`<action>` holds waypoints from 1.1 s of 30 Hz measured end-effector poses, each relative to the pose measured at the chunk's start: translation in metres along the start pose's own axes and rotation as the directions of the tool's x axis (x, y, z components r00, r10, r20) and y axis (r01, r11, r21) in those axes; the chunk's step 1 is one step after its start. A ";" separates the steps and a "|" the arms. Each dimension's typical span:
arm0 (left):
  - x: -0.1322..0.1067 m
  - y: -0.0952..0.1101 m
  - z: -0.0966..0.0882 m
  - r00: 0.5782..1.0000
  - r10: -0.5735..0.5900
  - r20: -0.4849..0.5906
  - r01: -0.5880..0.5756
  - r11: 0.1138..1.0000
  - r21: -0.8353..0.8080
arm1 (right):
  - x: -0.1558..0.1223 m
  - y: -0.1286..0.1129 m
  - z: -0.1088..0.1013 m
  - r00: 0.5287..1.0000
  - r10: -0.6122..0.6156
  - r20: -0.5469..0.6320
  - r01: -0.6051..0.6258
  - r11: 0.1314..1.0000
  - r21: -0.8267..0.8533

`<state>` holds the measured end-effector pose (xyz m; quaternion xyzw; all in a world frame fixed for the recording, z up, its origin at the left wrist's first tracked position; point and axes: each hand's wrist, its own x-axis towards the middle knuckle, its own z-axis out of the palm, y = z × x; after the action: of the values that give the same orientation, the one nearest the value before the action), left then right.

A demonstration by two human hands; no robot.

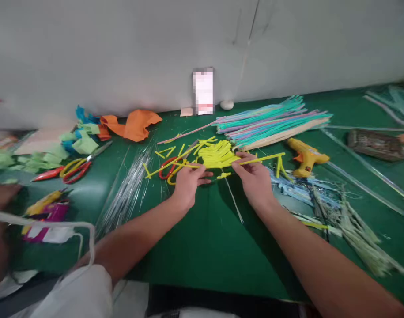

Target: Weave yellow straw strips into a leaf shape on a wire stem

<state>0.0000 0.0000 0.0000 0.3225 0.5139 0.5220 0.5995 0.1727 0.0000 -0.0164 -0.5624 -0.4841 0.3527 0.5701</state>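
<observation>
Holding the yellow pipe-cleaner piece (217, 155) mid-table (202, 251): my left hand (188, 183) pinches its left side, other fingers loosely spread; my right hand (253, 179) grips its right side, thumb against fingers. Scissors (160, 172) lie just left, glue gun (306, 160) right, coloured pipe cleaners (271, 126) bundled far right.

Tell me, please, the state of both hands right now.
Left hand: partly closed, holding the yellow strips at their near edge.
Right hand: partly closed, holding them too.
</observation>
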 end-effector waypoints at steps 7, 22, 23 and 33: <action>0.007 -0.003 0.000 0.977 0.204 0.060 -0.204 0.979 -0.008 | -0.002 -0.002 0.004 0.998 0.035 -0.048 -0.024 0.976 0.218; -0.004 -0.003 0.004 0.848 0.515 0.126 -0.523 0.852 0.034 | -0.011 -0.032 0.005 0.790 0.459 0.408 -0.605 0.692 0.393; -0.004 -0.003 0.004 0.844 0.518 0.137 -0.527 0.850 0.031 | -0.011 -0.032 0.005 0.790 0.465 0.399 -0.607 0.683 0.406; -0.002 -0.009 0.001 0.831 0.525 0.182 -0.539 0.842 0.030 | -0.009 -0.031 0.003 0.785 0.478 0.394 -0.618 0.649 0.443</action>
<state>0.0040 -0.0042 -0.0068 0.5191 0.3724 0.6182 0.4579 0.1633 -0.0111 0.0127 -0.4470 -0.2324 0.6985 0.5083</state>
